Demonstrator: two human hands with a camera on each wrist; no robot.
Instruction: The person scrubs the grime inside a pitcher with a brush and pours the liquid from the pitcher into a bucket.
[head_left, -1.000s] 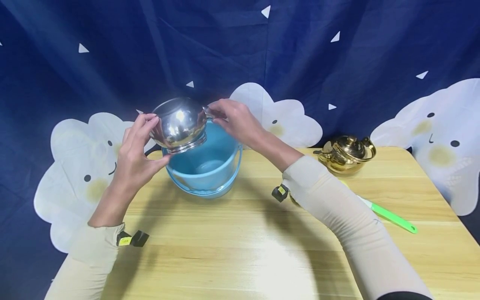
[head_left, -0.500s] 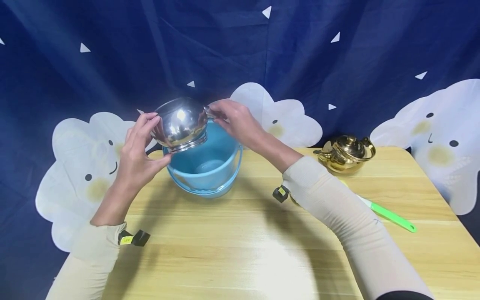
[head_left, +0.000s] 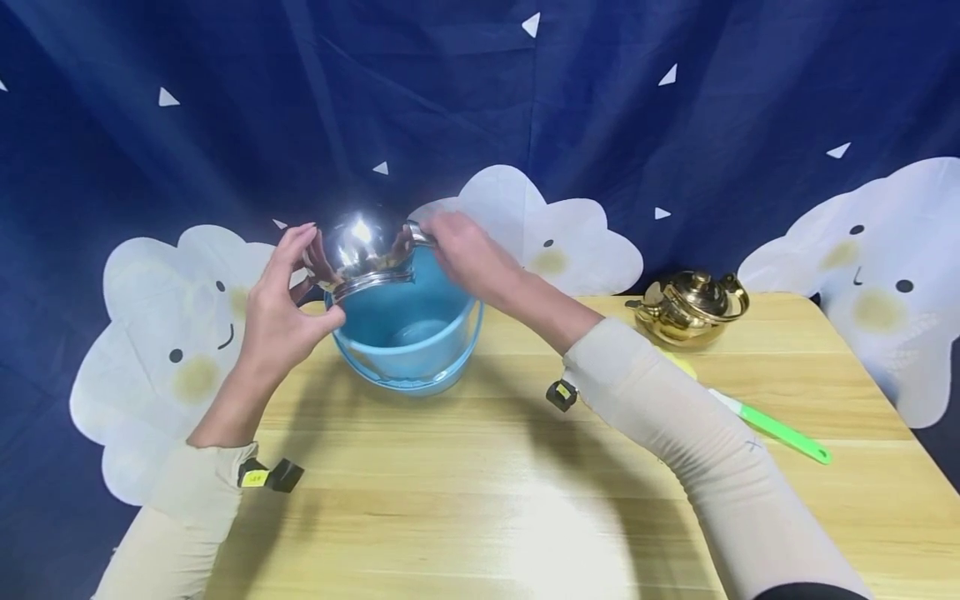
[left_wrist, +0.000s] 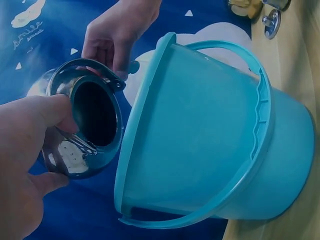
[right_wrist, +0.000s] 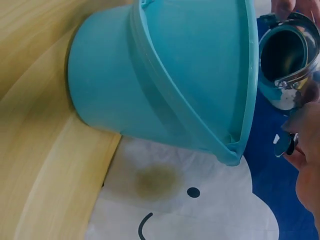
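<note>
A shiny silver teapot (head_left: 367, 246) hangs upside down over the blue bucket (head_left: 397, 358), its round mouth facing down. My left hand (head_left: 277, 312) grips the pot's side between fingers and thumb, near the mouth. On the far right side of the pot, my right hand (head_left: 472, 258) pinches a short part that sticks out, with fingers curled. Both wrist views show the pot's dark mouth; in the left wrist view the teapot (left_wrist: 82, 160) has a curved handle bent round its opening. The bucket (right_wrist: 110, 75) stands upright on the table, its handle lowered to the front.
A gold lidded teapot (head_left: 693, 308) stands at the table's back right. A brush-like tool with a green handle (head_left: 783, 433) lies nearby, partly behind my right sleeve. In the left wrist view a small silver lid (left_wrist: 271, 23) lies on the wooden table (head_left: 450, 483). A blue curtain (head_left: 480, 92) hangs behind.
The silver teapot has tipped further over, its far side lowering. My right hand has turned and dropped slightly, so more of the protruding part shows. The left hand has shifted only a little.
</note>
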